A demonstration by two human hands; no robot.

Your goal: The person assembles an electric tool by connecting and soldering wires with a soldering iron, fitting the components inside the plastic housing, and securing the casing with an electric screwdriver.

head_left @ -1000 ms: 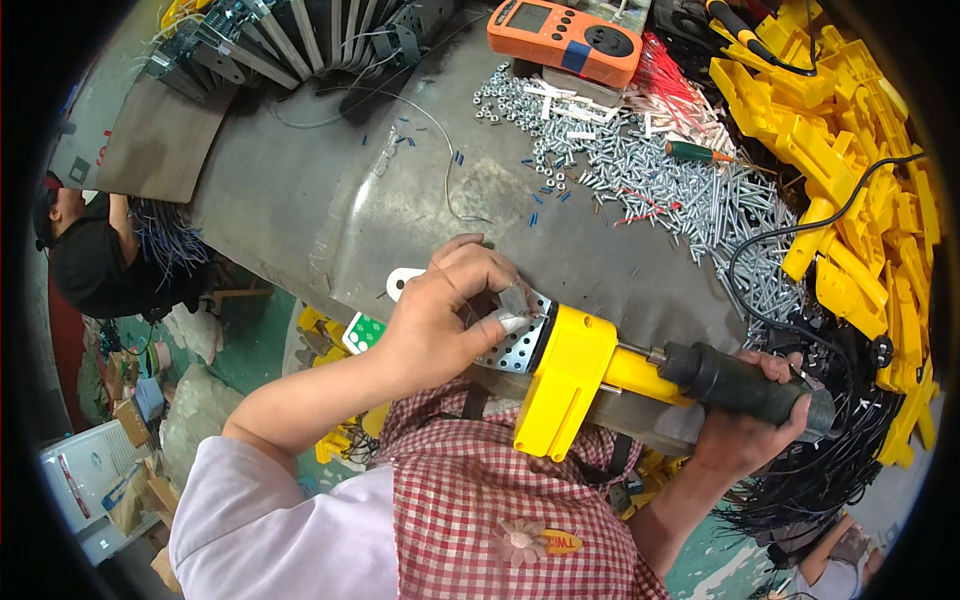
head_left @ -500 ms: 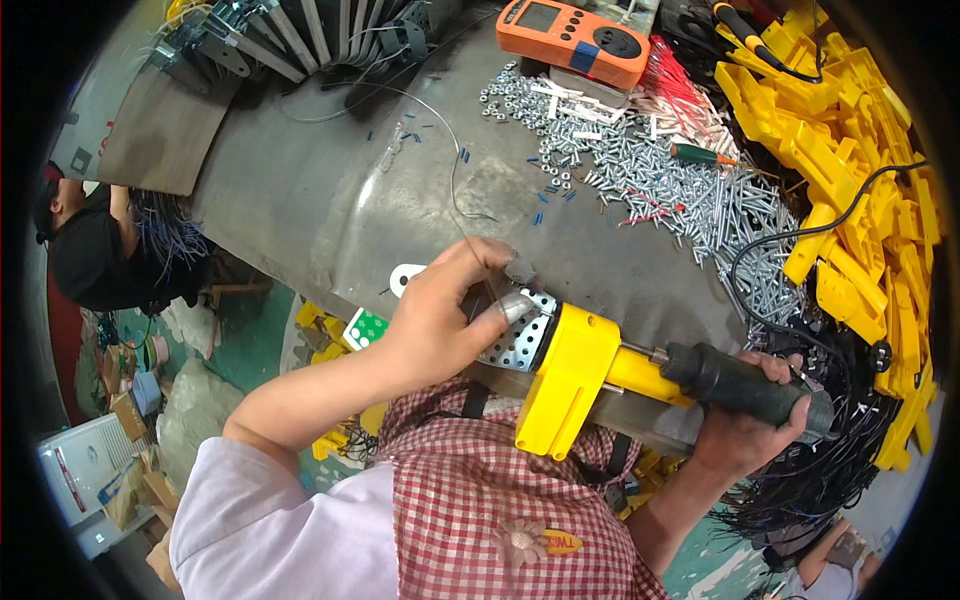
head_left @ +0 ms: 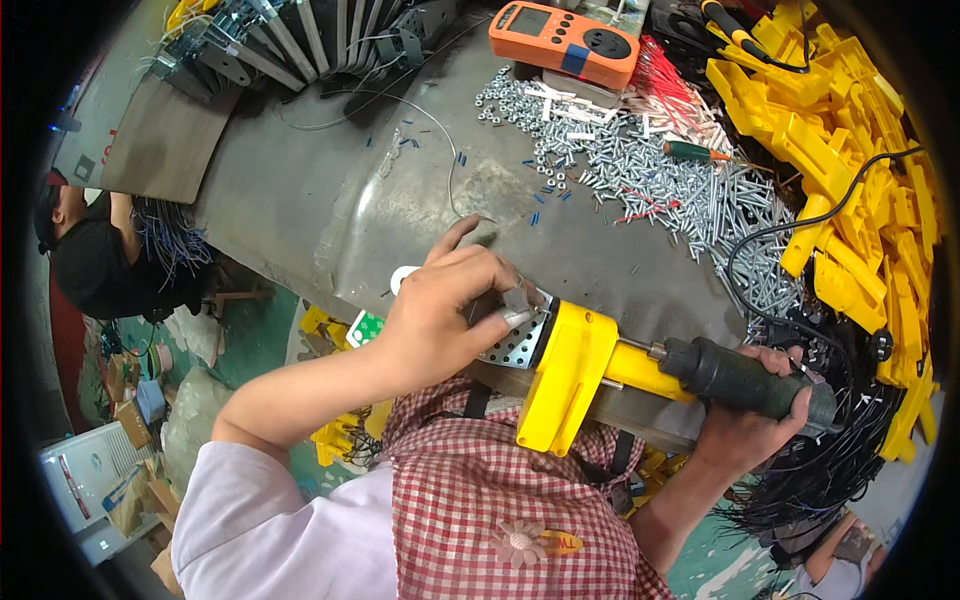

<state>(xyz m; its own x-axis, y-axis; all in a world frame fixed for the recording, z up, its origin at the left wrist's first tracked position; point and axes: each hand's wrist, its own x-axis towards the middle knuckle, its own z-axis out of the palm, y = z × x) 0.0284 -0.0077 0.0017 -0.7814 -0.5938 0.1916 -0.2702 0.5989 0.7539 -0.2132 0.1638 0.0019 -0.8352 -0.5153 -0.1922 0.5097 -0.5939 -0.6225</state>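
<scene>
My left hand (head_left: 445, 315) is at the end of a perforated metal plate (head_left: 515, 348), thumb and forefinger pinched together with grey wrapping on their tips. What lies between them is too small to make out. The plate runs into a yellow plastic housing (head_left: 568, 375) with an arm pointing right. My right hand (head_left: 755, 425) is wrapped round a black power screwdriver (head_left: 730, 378), its bit reaching left toward the housing's side. The bit's tip is hard to see against the housing.
Loose screws and nuts (head_left: 660, 185) cover the bench's right part, beside an orange multimeter (head_left: 565, 42) and a green-handled screwdriver (head_left: 695, 151). Yellow plastic parts (head_left: 830, 150) pile up at right, crossed by a black cable (head_left: 790, 235). Metal brackets (head_left: 300, 40) stand far left. A co-worker (head_left: 95, 245) sits at left.
My left hand's forefinger and thumb have shifted slightly, and another finger now stretches out over the bench. The right hand and power screwdriver stay almost in place.
</scene>
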